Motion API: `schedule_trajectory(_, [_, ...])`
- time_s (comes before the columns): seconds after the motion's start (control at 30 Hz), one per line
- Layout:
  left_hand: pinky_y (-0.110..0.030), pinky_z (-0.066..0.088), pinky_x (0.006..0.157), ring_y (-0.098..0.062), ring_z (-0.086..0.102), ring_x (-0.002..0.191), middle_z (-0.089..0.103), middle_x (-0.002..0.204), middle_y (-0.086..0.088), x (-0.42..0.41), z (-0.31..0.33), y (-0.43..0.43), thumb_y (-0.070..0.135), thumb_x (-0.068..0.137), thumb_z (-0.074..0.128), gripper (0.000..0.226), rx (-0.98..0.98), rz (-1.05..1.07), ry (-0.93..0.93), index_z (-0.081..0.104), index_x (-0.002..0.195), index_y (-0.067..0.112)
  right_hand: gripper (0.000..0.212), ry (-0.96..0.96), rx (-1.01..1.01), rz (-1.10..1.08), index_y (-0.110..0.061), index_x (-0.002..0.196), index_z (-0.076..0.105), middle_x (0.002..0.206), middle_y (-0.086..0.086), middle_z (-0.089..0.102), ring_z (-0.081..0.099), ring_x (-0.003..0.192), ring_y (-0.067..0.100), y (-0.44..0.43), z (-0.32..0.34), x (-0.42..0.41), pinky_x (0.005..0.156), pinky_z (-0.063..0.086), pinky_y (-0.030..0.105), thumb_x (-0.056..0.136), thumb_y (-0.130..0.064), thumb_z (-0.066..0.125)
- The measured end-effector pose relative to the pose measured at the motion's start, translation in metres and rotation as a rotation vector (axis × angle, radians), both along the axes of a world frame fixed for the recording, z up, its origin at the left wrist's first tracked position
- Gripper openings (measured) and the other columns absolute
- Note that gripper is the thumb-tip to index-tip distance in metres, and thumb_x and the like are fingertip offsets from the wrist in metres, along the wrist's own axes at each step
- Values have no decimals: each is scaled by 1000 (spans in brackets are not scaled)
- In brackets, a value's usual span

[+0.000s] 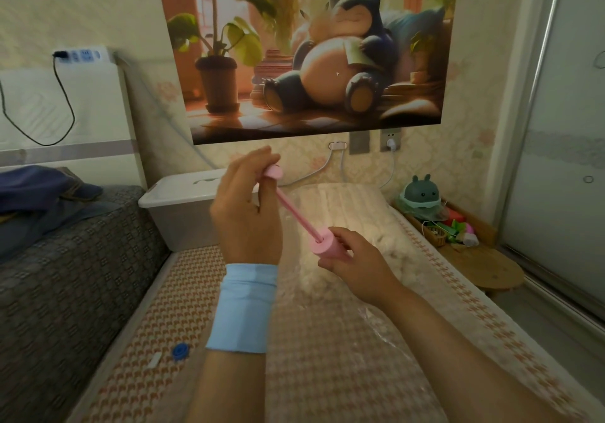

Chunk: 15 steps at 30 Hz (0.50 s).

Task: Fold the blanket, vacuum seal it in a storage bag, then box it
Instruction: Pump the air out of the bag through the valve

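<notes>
The left hand (245, 213) has its fingers (253, 160) curled tight round the handle of the pink pump (327, 242), whose rod is drawn out on a slant. The right hand (355, 259) wraps the pump's barrel lower down. Beneath and beyond both hands lies the cream blanket (343, 213) inside the clear storage bag (327, 308) on the bed (147, 324). Left of them stands the lidded white box (176, 206).

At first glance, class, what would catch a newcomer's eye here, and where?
Centre frame, a pink hand pump is held in the air: the left hand holds its handle with the rod drawn out, the right hand grips its barrel. A big cartoon poster hangs behind; beneath the hands a cream blanket lies in a clear storage bag.
</notes>
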<state>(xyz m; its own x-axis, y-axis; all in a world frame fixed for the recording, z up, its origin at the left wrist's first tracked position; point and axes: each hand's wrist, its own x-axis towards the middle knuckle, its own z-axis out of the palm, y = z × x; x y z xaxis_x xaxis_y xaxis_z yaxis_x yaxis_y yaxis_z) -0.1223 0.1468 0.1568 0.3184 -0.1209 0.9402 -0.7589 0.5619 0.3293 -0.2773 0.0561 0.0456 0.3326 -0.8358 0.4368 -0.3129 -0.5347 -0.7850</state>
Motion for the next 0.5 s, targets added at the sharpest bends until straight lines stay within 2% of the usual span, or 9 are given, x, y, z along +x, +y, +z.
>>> schedule_trajectory(0.07, [-31, 51, 94, -14, 62, 108, 68, 112, -2, -5, -17, -9, 2, 93, 59, 20, 63, -19, -1, 70, 108, 8, 49, -4, -7, -2, -55, 113, 51, 117, -15, 58, 53, 101, -9, -1, -1, 1, 83, 42, 15, 83, -27, 79])
schedule_trajectory(0.2, [-37, 53, 87, -3, 61, 97, 65, 105, 15, -10, -68, -27, 4, 89, 62, 23, 506, -225, -79, 73, 102, 20, 47, -11, -18, -2, -43, 123, 58, 117, -9, 61, 57, 100, 0, -4, -4, 4, 87, 48, 26, 83, -29, 79])
schedule_trajectory(0.27, [-37, 52, 87, -2, 61, 95, 64, 102, 18, -7, -71, -29, 8, 89, 64, 21, 613, -253, -112, 74, 100, 21, 47, -6, -29, 6, -43, 124, 57, 117, -9, 61, 57, 101, -1, -3, -4, 5, 89, 49, 26, 84, -30, 79])
schedule_trajectory(0.33, [-35, 53, 87, -4, 62, 94, 67, 102, 14, -5, -55, -23, 6, 89, 64, 20, 509, -222, -106, 74, 102, 18, 48, -20, -23, 8, -48, 122, 54, 117, -11, 59, 55, 101, -5, -3, -4, 3, 88, 47, 23, 85, -29, 78])
schedule_trajectory(0.43, [-25, 51, 89, -8, 62, 97, 67, 104, 6, 0, -14, -7, 5, 92, 60, 18, 153, -67, -59, 71, 105, 11, 48, -29, 8, 1, -48, 122, 53, 118, -16, 58, 53, 101, -9, -4, -1, 0, 85, 42, 16, 85, -29, 77])
schedule_trajectory(0.5, [-25, 51, 88, -11, 63, 100, 67, 105, 3, 1, 2, 1, 7, 94, 58, 17, -10, 29, -13, 71, 105, 10, 48, -16, 2, 6, -47, 122, 55, 118, -16, 59, 54, 102, -7, -5, -1, -1, 85, 43, 17, 84, -30, 77])
